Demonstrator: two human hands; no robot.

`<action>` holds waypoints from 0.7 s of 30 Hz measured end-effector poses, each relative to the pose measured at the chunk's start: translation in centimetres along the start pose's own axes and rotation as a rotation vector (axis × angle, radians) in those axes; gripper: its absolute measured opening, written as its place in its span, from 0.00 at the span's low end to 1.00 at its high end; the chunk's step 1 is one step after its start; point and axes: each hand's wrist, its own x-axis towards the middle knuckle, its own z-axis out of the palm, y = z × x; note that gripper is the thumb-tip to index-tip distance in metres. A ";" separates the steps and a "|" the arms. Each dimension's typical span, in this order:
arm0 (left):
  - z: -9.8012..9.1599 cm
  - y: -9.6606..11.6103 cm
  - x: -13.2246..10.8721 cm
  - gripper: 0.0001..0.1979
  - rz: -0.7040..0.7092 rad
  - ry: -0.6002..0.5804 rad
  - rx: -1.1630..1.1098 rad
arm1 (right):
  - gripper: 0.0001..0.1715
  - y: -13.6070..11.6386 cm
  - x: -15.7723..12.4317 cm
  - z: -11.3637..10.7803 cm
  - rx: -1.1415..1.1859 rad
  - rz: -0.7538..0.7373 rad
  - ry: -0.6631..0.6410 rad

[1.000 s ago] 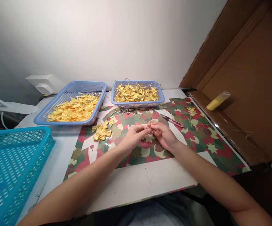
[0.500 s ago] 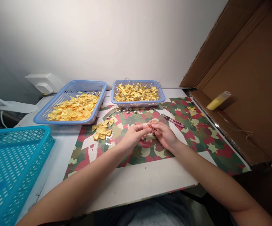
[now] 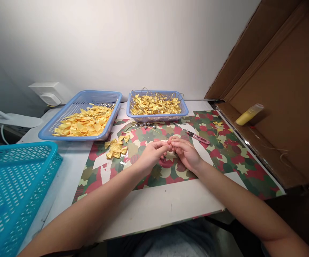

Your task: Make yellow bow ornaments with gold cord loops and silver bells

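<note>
My left hand (image 3: 154,152) and my right hand (image 3: 185,153) meet fingertip to fingertip over the patterned sheet (image 3: 154,178). Both are closed in a pinch, and the small thing between the fingers is too hidden to name. Left of them lies a small pile of yellow ribbon bows (image 3: 117,148). Beyond my hands several small silver bells (image 3: 145,125) rest in a row with gold cords beside them. Just past my right hand is a pair of pink-handled thread snips (image 3: 197,136).
A blue basket (image 3: 46,134) of yellow bows stands at the back left, another blue basket (image 3: 156,118) of bows and gold cords at the back middle. A turquoise basket (image 3: 55,153) is at the left edge. A yellow tube (image 3: 247,115) leans by the cardboard wall (image 3: 282,89) on the right.
My hands stay pinched together in nearly the same place, with only slight finger movement. The view has shifted very slightly; the baskets and bows lie as before.
</note>
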 end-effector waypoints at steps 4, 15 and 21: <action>-0.1 -0.1 0.0 0.09 -0.015 0.004 0.022 | 0.08 0.0 0.1 0.0 0.015 0.002 0.004; -0.1 -0.1 0.1 0.08 -0.049 -0.011 0.052 | 0.09 0.1 0.2 0.0 0.035 0.004 0.012; -0.1 0.1 0.0 0.07 -0.051 -0.036 0.050 | 0.08 0.1 0.2 -0.1 0.032 -0.005 0.002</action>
